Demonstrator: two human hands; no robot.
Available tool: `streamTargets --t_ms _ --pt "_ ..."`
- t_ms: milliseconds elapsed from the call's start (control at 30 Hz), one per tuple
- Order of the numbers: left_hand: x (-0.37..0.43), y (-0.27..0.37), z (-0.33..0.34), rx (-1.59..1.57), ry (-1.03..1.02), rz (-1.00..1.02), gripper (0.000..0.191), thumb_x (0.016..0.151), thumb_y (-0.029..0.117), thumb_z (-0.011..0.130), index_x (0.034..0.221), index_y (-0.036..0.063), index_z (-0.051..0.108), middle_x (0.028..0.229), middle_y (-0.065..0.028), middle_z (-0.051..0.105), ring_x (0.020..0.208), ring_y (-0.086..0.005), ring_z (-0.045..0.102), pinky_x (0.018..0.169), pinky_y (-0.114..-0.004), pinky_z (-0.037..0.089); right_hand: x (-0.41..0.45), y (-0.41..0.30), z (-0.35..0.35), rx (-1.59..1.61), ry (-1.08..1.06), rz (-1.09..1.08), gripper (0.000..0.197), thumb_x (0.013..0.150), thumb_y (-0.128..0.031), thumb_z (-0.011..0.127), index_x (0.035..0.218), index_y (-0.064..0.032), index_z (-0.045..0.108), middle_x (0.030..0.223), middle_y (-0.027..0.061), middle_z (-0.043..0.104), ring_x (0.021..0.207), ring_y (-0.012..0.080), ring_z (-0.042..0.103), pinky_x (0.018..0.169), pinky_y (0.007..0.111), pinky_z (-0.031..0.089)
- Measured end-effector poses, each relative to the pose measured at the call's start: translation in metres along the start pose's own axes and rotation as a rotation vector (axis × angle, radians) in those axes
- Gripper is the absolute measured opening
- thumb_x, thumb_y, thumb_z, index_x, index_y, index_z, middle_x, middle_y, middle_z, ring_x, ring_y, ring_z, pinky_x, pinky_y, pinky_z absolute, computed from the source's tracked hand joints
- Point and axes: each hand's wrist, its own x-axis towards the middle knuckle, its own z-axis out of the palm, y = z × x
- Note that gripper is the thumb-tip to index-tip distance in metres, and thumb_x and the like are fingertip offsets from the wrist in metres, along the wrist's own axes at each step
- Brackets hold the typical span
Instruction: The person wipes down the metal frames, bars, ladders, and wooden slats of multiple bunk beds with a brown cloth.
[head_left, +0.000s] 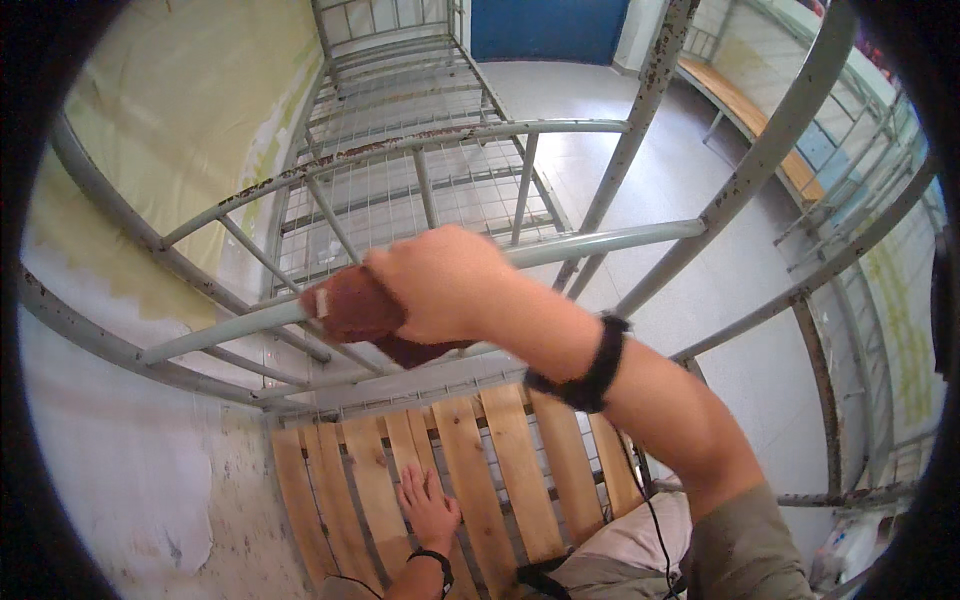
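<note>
My right hand (442, 277) grips a reddish-brown sheet (356, 306), wrapped over the upper green-grey metal rail (600, 241) of a bunk bed's end frame. Whether the sheet is cloth or sandpaper, I cannot tell; a small pale mark shows on it. Much of the rail beneath the hand is hidden. Lower down, my left hand (429, 506) lies flat with spread fingers on the wooden slats (469, 450) of the bed base. Each wrist wears a black band.
Beyond the end frame stands another bed frame with a wire mesh base (375, 191). A rust-flecked post (637, 112) rises at right. A peeling wall (187, 112) borders the left. At the back is a blue door (547, 30). A thin black cable (654, 517) hangs beside my right arm.
</note>
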Motion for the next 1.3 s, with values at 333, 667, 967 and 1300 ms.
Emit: streamTargets --t_ms 333,667,967,1300 --pt "-0.005 -0.003 0.008 -0.023 0.043 0.024 0.061 0.077 0.015 0.059 0.136 0.0031 0.051 0.154 -0.0230 0.032 0.145 -0.0411 0.026 0.117 -0.057 0.022 0.062 -0.052 0.030 0.105 0.033 -0.092 0.021 0.074 -0.016 0.070 0.093 -0.0054 0.070 0.093 0.0145 0.073 0.088 0.0335 0.071 0.075 0.046 0.057" --pt "-0.003 -0.005 0.010 -0.052 -0.022 -0.013 0.057 0.079 0.019 0.062 0.133 0.0034 0.053 0.152 -0.0217 0.036 0.147 -0.0368 0.024 0.118 -0.055 0.019 0.029 -0.015 0.003 0.081 -0.156 -0.003 0.031 0.076 -0.022 0.067 0.102 -0.0072 0.066 0.094 0.0159 0.071 0.091 0.0374 0.068 0.076 0.048 0.054" --pt "-0.001 -0.002 0.010 0.017 -0.018 0.023 0.060 0.084 0.026 0.059 0.141 0.0080 0.049 0.151 -0.0209 0.038 0.146 -0.0385 0.025 0.114 -0.057 0.025 0.105 -0.101 0.049 0.094 -0.020 -0.109 0.035 0.080 -0.023 0.070 0.108 -0.0048 0.060 0.096 0.0146 0.071 0.089 0.0325 0.070 0.075 0.045 0.056" --pt "-0.004 -0.004 0.003 0.053 -0.012 0.016 0.057 0.083 0.026 0.057 0.136 0.0073 0.053 0.150 -0.0228 0.036 0.144 -0.0396 0.027 0.111 -0.058 0.027 0.148 -0.146 0.078 0.110 0.069 -0.176 0.023 0.079 -0.017 0.070 0.098 -0.0057 0.066 0.087 0.0129 0.073 0.084 0.0297 0.072 0.067 0.041 0.056"
